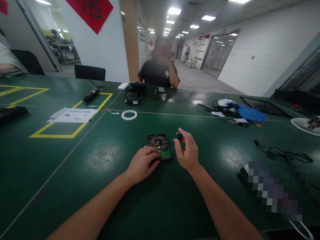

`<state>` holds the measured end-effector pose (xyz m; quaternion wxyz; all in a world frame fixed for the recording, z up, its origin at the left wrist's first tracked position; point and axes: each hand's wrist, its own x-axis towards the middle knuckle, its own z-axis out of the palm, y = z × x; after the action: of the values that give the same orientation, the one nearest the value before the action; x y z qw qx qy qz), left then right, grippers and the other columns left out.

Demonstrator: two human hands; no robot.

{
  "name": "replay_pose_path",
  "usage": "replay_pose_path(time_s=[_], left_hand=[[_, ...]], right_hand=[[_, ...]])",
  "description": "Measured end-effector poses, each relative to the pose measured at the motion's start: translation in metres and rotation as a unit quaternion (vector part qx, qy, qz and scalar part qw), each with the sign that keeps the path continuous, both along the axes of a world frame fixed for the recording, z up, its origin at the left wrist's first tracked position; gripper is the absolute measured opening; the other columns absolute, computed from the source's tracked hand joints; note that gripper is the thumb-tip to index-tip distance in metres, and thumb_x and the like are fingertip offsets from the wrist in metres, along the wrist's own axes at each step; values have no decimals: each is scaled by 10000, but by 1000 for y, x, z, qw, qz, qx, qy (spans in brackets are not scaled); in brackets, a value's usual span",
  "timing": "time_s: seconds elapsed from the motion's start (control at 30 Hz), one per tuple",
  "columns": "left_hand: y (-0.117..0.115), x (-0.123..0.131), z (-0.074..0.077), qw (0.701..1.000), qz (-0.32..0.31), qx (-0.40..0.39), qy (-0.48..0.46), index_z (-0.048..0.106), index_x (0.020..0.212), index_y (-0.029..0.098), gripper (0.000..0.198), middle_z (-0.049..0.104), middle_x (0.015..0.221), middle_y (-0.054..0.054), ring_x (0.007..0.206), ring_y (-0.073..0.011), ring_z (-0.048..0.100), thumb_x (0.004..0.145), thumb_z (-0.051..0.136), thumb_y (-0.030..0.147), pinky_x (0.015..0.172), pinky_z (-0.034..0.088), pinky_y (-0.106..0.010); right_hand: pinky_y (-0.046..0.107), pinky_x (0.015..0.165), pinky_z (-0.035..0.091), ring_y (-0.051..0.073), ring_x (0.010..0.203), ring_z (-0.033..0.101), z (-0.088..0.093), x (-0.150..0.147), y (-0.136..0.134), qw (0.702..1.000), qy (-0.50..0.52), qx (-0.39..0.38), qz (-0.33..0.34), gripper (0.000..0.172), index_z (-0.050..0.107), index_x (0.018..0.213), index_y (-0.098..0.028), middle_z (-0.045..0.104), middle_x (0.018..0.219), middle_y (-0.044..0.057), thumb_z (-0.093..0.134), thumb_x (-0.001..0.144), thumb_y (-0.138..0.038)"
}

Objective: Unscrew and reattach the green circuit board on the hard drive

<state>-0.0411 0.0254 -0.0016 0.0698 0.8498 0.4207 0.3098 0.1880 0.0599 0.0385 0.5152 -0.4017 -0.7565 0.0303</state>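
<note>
1. A hard drive [160, 146], circuit board up, is seen lying on the green counter [110, 190], just ahead of both hands.
2. Its near edge is pressed by the left hand [142, 165], fingers spread flat over it.
3. A small dark screwdriver [179, 136] is pinched in the narrow fingers of the right hand [187, 151], at 3 o'clock of the drive.
4. A white tape ring [129, 114] is seen at 11 o'clock, well apart.
</note>
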Motion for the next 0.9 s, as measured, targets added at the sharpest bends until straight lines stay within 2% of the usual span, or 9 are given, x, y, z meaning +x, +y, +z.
replay_pose_path(time_s=[0.07, 0.2, 0.37, 0.53, 0.6, 0.73, 0.8, 0.9], left_hand=[[0, 0, 0, 1000, -2, -3, -12, 698, 1131, 248, 210, 662, 1170, -75, 1075, -263, 602, 932, 633, 256, 930, 516, -456], [2, 0, -1, 1000, -7, -2, -28, 708, 1102, 247, 188, 671, 1132, -75, 1048, -246, 612, 982, 565, 262, 917, 527, -446], [2, -1, -2, 999, 7, 12, -45, 703, 1113, 244, 186, 654, 1133, -86, 1069, -256, 594, 980, 580, 287, 923, 532, -446], [2, -3, -2, 999, 18, 8, -42, 697, 1122, 237, 188, 656, 1121, -78, 1064, -251, 585, 967, 609, 301, 930, 529, -443], [2, -3, -3, 999, 20, 6, -43, 697, 1108, 237, 175, 661, 1112, -75, 1057, -247, 588, 974, 594, 284, 927, 529, -440], [4, -5, -2, 998, 25, 4, -49, 694, 1062, 231, 165, 677, 1076, -62, 1029, -230, 599, 995, 544, 244, 914, 532, -418], [4, -5, -2, 998, 28, 3, -55, 692, 1034, 228, 166, 685, 1050, -56, 1010, -225, 605, 999, 530, 238, 901, 535, -410], [5, -6, -1, 996, 37, 7, -75, 688, 997, 225, 166, 689, 1026, -55, 996, -222, 612, 998, 522, 238, 894, 534, -404]], right_hand=[[411, 872, 603, 227, 1032, 651, 1, -1, -2, 1000, -14, 8, 10, 463, 458, 1425, -271, 596, 1247, 118, 551, 972, -262], [406, 800, 616, 234, 992, 635, 2, -4, -2, 999, 1, 41, -21, 448, 519, 1354, -276, 582, 1161, 109, 644, 925, -308], [430, 919, 597, 234, 1101, 652, 0, 0, -1, 1000, 9, 19, 15, 446, 458, 1413, -268, 562, 1339, 124, 542, 976, -256], [379, 791, 622, 198, 884, 672, 0, 7, -4, 999, 12, 35, -32, 425, 536, 1332, -260, 632, 1135, 92, 654, 928, -323], [391, 814, 617, 203, 903, 661, 1, 7, -4, 999, -5, 40, -37, 414, 546, 1332, -254, 626, 1107, 92, 642, 933, -311], [404, 873, 618, 225, 1079, 652, 0, 6, -1, 998, 16, 46, -28, 420, 503, 1373, -239, 592, 1270, 124, 577, 960, -239], [388, 851, 630, 216, 1072, 662, -1, 7, -1, 998, 38, 47, -22, 426, 500, 1364, -249, 590, 1291, 116, 603, 950, -238], [376, 806, 635, 204, 985, 669, 0, 8, -2, 997, 27, 59, -28, 418, 540, 1320, -273, 619, 1185, 87, 662, 921, -255]])
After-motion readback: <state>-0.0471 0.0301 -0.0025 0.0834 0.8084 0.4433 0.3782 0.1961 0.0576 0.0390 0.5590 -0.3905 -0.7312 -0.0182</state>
